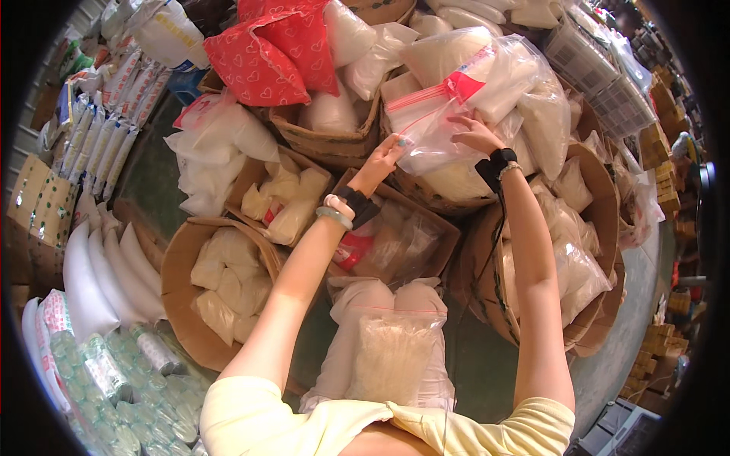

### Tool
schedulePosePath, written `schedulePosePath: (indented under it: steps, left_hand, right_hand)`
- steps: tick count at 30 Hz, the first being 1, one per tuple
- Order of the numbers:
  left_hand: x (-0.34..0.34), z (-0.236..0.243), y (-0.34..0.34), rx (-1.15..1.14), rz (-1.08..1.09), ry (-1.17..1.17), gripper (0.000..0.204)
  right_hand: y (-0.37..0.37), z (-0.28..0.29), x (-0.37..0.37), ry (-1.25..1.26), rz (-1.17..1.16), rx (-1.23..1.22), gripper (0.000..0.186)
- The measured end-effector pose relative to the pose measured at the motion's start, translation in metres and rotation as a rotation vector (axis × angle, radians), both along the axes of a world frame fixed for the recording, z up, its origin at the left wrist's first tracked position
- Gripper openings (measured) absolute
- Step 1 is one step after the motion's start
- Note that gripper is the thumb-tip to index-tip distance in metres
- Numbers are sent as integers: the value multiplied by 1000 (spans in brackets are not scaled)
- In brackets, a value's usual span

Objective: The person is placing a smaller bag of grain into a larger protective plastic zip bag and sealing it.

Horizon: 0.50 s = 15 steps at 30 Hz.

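Note:
My left hand (385, 156) pinches the edge of a clear plastic zip bag (426, 140) that lies flat on the goods in a carton ahead of me. Over the same bag's right side is my right hand (477, 135), its fingers spread and close to the plastic. Red zip strips (426, 99) run along the bag's upper part, where several such bags seem to overlap. Across my thighs rests a filled clear zip bag (397, 353) of pale, stringy-looking contents, with a red line along its top. Neither hand touches it.
Open cardboard cartons full of pale bags surround me, including a round-sided carton (179, 304) at left and a large carton (604, 190) at right. Red heart-print sacks (262, 61) lie far left of centre. Grey crates (593, 68) stand far right. Shrink-wrapped packs (137, 395) sit near left.

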<state>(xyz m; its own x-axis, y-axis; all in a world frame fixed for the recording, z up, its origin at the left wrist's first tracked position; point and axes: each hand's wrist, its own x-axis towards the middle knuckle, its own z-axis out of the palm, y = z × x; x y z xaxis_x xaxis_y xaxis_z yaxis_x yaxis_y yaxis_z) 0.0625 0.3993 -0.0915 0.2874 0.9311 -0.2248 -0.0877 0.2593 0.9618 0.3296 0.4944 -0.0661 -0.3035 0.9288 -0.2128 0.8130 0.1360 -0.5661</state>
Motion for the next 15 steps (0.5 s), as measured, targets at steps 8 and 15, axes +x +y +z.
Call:
schedulePosePath:
  steps: [8, 15]
  left_hand:
    - [27, -26, 29, 168, -50, -94, 43]
    - [55, -30, 27, 669, -113, 58, 42]
  right_hand:
    - [-26, 57, -53, -104, -68, 346, 86]
    - [-26, 27, -45, -434, 327, 751, 42]
